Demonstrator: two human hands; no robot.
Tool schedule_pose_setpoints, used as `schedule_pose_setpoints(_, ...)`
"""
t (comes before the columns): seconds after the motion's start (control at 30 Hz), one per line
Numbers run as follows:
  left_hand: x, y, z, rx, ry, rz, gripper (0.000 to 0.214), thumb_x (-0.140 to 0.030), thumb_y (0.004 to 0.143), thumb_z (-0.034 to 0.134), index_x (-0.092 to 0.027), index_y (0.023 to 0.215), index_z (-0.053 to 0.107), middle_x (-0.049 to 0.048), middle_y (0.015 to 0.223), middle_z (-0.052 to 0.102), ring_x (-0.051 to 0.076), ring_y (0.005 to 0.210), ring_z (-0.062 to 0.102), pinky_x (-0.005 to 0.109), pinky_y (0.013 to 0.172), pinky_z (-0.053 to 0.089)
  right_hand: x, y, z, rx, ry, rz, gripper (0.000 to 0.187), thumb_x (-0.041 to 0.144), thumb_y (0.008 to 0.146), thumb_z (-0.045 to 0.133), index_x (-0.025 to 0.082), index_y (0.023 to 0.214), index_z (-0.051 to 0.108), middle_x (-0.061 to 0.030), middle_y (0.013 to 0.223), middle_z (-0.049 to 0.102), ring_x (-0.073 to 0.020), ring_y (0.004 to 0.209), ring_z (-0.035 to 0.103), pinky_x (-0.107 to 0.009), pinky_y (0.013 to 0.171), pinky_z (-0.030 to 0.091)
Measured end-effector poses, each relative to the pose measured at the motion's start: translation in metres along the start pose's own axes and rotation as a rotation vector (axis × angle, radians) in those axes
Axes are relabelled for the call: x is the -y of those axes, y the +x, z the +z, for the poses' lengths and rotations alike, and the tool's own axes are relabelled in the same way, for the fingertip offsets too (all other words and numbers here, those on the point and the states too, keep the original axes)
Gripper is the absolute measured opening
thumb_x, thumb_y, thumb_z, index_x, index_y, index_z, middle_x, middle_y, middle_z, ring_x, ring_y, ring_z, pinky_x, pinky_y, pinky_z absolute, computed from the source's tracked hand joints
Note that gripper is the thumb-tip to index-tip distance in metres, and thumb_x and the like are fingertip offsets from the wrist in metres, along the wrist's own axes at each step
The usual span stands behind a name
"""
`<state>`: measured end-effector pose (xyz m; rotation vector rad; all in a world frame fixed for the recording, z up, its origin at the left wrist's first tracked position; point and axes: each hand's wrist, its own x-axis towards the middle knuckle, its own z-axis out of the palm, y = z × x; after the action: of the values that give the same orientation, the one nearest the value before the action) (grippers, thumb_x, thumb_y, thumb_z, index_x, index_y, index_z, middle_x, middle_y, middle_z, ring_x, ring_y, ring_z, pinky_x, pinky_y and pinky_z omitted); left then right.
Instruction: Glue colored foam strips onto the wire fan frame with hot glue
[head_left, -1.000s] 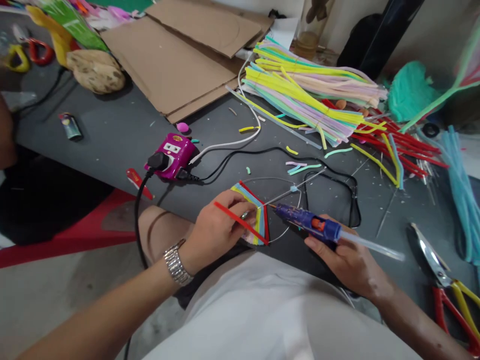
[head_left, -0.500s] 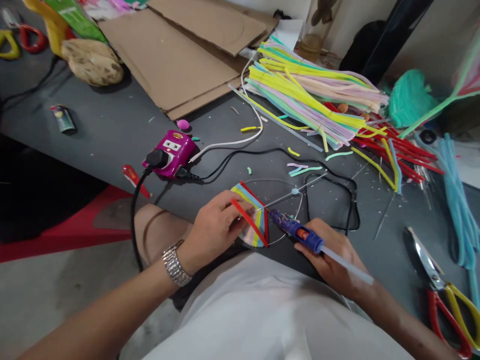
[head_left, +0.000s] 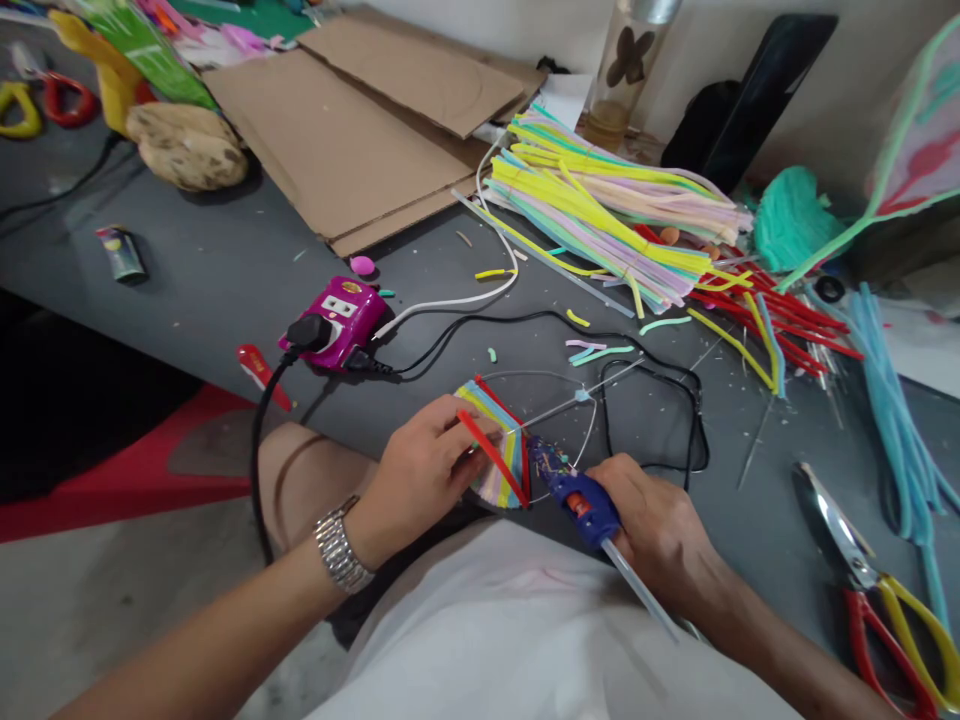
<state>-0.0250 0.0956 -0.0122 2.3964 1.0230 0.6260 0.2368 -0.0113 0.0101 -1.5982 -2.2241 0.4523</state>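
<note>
My left hand [head_left: 424, 450] is closed, with a red pipe cleaner [head_left: 493, 458] pinched between thumb and fingers. That strip slants over a piece covered in pastel pipe-cleaner stripes [head_left: 487, 402], edged in red along its right side. A thin wire loop [head_left: 596, 425] with a straight stem extends rightward from the striped piece. In my right hand [head_left: 660, 520] is a blue hot glue gun [head_left: 589, 505], its glitter-specked nozzle close to the red edge. A clear glue stick [head_left: 641, 588] sticks out of its back end. My left fingertips partly cover the piece.
A magenta power adapter [head_left: 341, 320] with black cords sits to the left. Cardboard sheets [head_left: 352, 140] lie at the back, beside bundles of pipe cleaners [head_left: 600, 215]. Red-and-yellow-handled scissors [head_left: 862, 570] rest at right. A lighter [head_left: 121, 254] and a red-handled tool [head_left: 262, 372] lie at left.
The glue gun has turned in my right hand: its back end has swung down toward me, while the nozzle stays by the red edge. My left hand keeps its pinch. The view has shifted slightly.
</note>
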Motion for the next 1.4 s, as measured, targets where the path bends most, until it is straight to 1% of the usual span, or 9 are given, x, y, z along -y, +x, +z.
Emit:
schedule_pose_setpoints(0.27,-0.003,0.002,-0.004,0.052,-0.003,-0.008,0.018,-0.019,0.098,0.057,-0.022,0.110,0.070,0.0072,0.107,0.069,0.018,0.094,0.066,0.030,0.085,0.056,-0.001,-0.005,0.006,0.016,-0.103,-0.007,0.009,0.019,0.099,0.054,0.018,0.096,0.063,-0.0043,0.084,0.066,-0.0159,0.068,0.062,-0.027,0.064,0.046)
schedule_pose_setpoints(0.4,-0.005,0.006,-0.007,0.111,0.017,0.009,0.027,-0.020,0.100,0.055,-0.023,0.124,0.066,0.0081,0.111,0.067,0.019,0.098,0.065,0.031,0.087,0.055,-0.001,-0.006,0.006,0.008,-0.101,-0.018,0.010,0.019,0.100,0.054,0.018,0.096,0.063,-0.0054,0.085,0.067,-0.0165,0.070,0.064,-0.027,0.064,0.047)
schedule_pose_setpoints(0.5,-0.005,0.009,-0.010,0.149,0.042,0.035,0.035,-0.015,0.100,0.051,-0.022,0.132,0.063,0.0084,0.108,0.065,0.019,0.097,0.063,0.032,0.088,0.055,-0.001,-0.006,0.005,-0.003,-0.097,-0.020,0.011,0.021,0.101,0.052,0.017,0.096,0.062,-0.0061,0.085,0.067,-0.0167,0.069,0.063,-0.028,0.063,0.047)
schedule_pose_setpoints(0.67,-0.007,0.013,-0.012,0.173,0.076,0.064,0.036,-0.013,0.098,0.051,-0.020,0.129,0.066,0.0083,0.102,0.064,0.020,0.090,0.062,0.033,0.079,0.056,0.000,-0.006,0.002,0.002,-0.095,-0.027,0.012,0.020,0.102,0.051,0.016,0.097,0.061,-0.0056,0.082,0.066,-0.0173,0.066,0.063,-0.028,0.062,0.047)
schedule_pose_setpoints(0.8,-0.006,0.013,-0.012,0.159,0.077,0.074,0.034,-0.015,0.100,0.050,-0.020,0.128,0.066,0.0091,0.106,0.064,0.020,0.093,0.063,0.034,0.084,0.056,0.000,-0.005,0.002,-0.007,-0.103,-0.046,0.013,0.020,0.102,0.050,0.016,0.098,0.062,-0.0061,0.083,0.067,-0.0170,0.066,0.064,-0.028,0.062,0.047)
schedule_pose_setpoints(1.0,-0.006,0.013,-0.012,0.166,0.093,0.080,0.033,-0.017,0.101,0.049,-0.021,0.129,0.066,0.0080,0.104,0.064,0.019,0.092,0.062,0.033,0.084,0.055,-0.003,-0.006,0.006,-0.026,-0.145,-0.077,0.019,0.020,0.103,0.044,0.016,0.097,0.062,-0.0074,0.086,0.069,-0.0170,0.068,0.063,-0.028,0.062,0.046)
schedule_pose_setpoints(1.13,-0.007,0.013,-0.012,0.171,0.098,0.073,0.033,-0.014,0.100,0.049,-0.020,0.127,0.067,0.0074,0.101,0.063,0.018,0.088,0.061,0.031,0.077,0.055,-0.004,-0.006,0.006,-0.049,-0.158,-0.096,0.023,0.022,0.104,0.042,0.017,0.096,0.063,-0.0076,0.085,0.069,-0.0171,0.068,0.062,-0.029,0.062,0.046)
schedule_pose_setpoints(1.23,-0.007,0.014,-0.012,0.166,0.108,0.088,0.032,-0.015,0.101,0.048,-0.019,0.127,0.067,0.0077,0.101,0.062,0.018,0.089,0.061,0.032,0.080,0.055,-0.004,-0.005,0.006,-0.045,-0.174,-0.106,0.027,0.021,0.105,0.039,0.017,0.095,0.064,-0.0077,0.085,0.069,-0.0167,0.067,0.062,-0.028,0.061,0.045)
schedule_pose_setpoints(1.4,-0.007,0.014,-0.012,0.169,0.111,0.089,0.033,-0.014,0.100,0.048,-0.020,0.127,0.066,0.0071,0.100,0.062,0.018,0.088,0.061,0.030,0.077,0.054,-0.004,-0.004,0.006,-0.038,-0.180,-0.114,0.028,0.024,0.106,0.040,0.016,0.094,0.064,-0.0072,0.083,0.068,-0.0169,0.069,0.063,-0.028,0.063,0.046)
